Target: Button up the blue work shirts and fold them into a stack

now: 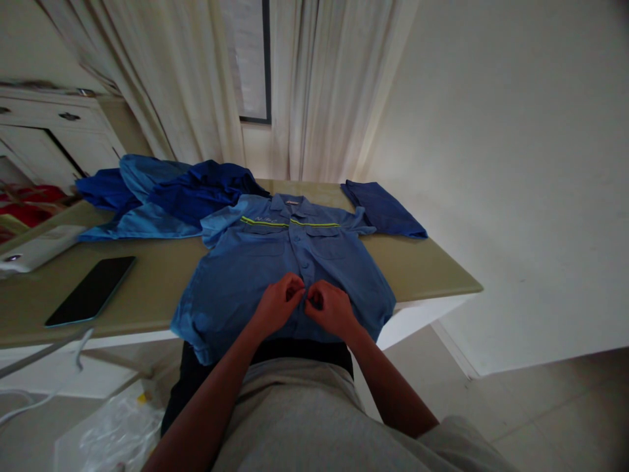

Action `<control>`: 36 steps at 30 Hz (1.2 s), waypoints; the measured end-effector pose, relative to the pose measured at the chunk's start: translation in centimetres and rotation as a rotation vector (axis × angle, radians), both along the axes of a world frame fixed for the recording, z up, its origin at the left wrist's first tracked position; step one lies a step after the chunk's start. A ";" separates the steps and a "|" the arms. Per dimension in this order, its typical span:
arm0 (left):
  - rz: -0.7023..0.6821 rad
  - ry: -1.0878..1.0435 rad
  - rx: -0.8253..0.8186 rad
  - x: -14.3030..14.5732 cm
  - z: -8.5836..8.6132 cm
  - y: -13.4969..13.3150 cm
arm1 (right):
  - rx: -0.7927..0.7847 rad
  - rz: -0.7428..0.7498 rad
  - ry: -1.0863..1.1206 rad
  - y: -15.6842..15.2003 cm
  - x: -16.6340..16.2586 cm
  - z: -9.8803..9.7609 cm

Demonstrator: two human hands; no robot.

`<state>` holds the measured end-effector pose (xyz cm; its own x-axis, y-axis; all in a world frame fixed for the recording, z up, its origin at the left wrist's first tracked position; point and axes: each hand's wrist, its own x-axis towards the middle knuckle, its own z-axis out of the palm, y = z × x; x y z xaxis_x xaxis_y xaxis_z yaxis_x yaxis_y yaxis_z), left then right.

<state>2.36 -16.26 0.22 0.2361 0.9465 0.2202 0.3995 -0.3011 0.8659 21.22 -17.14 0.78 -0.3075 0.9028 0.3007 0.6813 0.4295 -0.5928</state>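
Blue shirt [236, 275] pinched at front placket [297, 249]

Shirt lies front up on worktop [422, 269], collar at far end, hem hanging over near edge. Left hand [280, 301]: grip pinching placket, low on the front. Right hand [335, 308]: grip also pinching placket, just beside left hand. Crumpled blue garments [196, 190] left of shirt; folded navy garment [386, 208] right, by the sleeve. Black-screened phone [93, 292] nearer, far left.

A blue shirt [230, 282] lies spread on the olive counter [427, 272], overhanging the near edge; heaped clothes [184, 193], a white object [46, 249] and a phone [92, 292] lie left, folded cloth [386, 208] right.
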 end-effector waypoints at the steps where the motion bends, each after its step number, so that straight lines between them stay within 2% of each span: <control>1: -0.001 0.003 -0.001 0.0 0.0 0.0 | 0.000 0.006 -0.010 0.0 0.0 0.1; 5: -0.002 0.014 0.013 0.0 -0.1 0.0 | -0.011 0.037 -0.021 0.2 0.1 0.3; 10: -0.022 0.041 0.033 0.0 0.2 -0.2 | -0.039 0.074 0.080 0.3 0.7 0.1; 17: -0.093 0.251 0.191 -0.9 0.8 -1.3 | -0.128 0.118 0.205 0.7 1.5 0.0; 24: -0.037 0.263 0.156 -0.8 0.1 -1.2 | -0.221 0.156 0.256 1.0 1.6 0.2; 36: -0.037 0.254 0.070 -0.2 1.1 -1.2 | -0.238 0.151 0.313 1.3 1.7 0.2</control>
<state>2.16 -17.47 1.34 0.3260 0.9208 0.2139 0.5891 -0.3748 0.7158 22.87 -15.83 0.97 -0.3682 0.9103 0.1889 0.3922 0.3363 -0.8562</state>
